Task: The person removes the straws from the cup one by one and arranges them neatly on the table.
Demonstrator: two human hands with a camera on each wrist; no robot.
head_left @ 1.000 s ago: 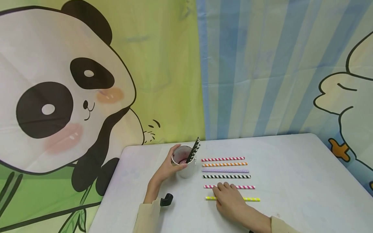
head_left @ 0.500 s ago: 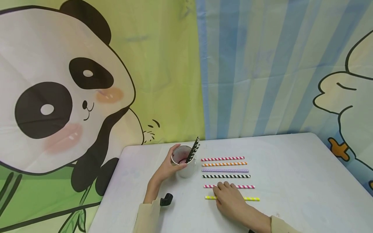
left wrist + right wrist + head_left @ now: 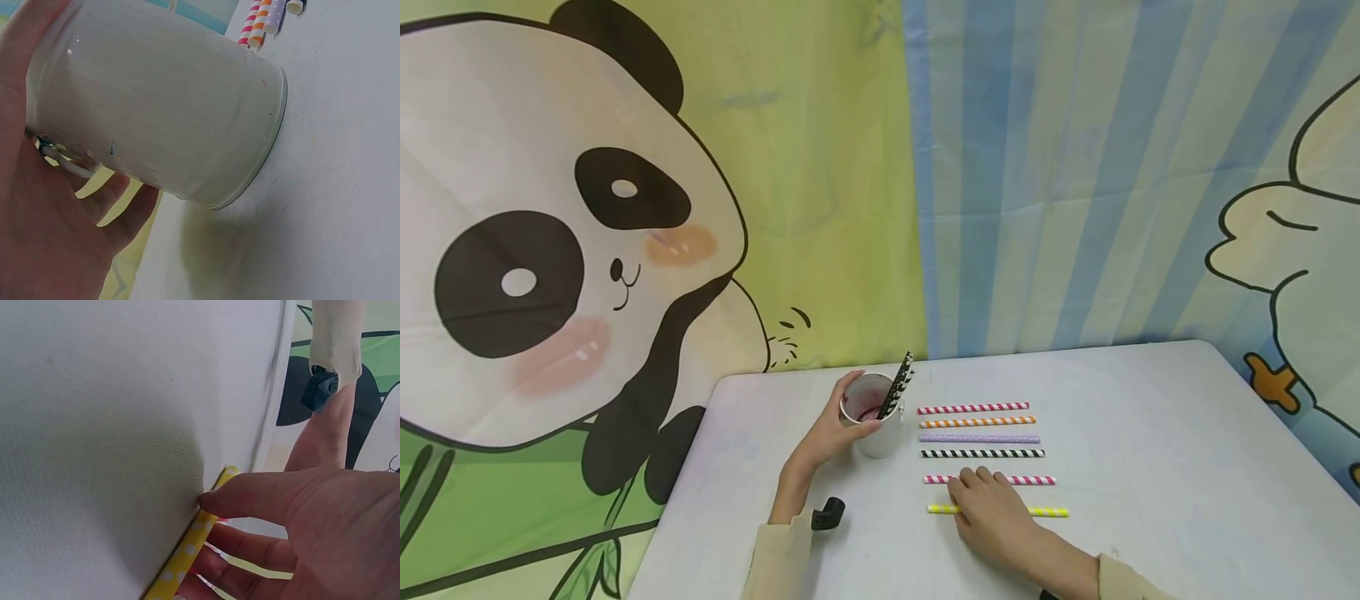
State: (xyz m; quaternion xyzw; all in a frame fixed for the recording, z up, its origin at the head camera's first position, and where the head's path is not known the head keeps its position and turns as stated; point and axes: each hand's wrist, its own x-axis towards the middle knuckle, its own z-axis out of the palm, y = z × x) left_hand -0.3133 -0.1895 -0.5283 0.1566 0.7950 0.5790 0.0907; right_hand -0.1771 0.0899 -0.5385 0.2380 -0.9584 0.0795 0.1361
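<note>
A whitish cup stands on the white table, and my left hand grips it around the rim and side. In the left wrist view the cup's wall is smooth, with a small loop on its side. Black-and-white straws lean inside it toward the right. My right hand is over the nearest straw, which is yellow with white dots. As the right wrist view shows, the thumb meets one side of this yellow straw and the fingers curl along its other side. A pink-and-white striped straw lies at the right fingertips.
Beyond these lie a black-and-white straw, a lilac dotted straw, an orange striped straw and a red striped straw, roughly parallel. A printed curtain hangs behind the table. A black device sticks out by the left sleeve.
</note>
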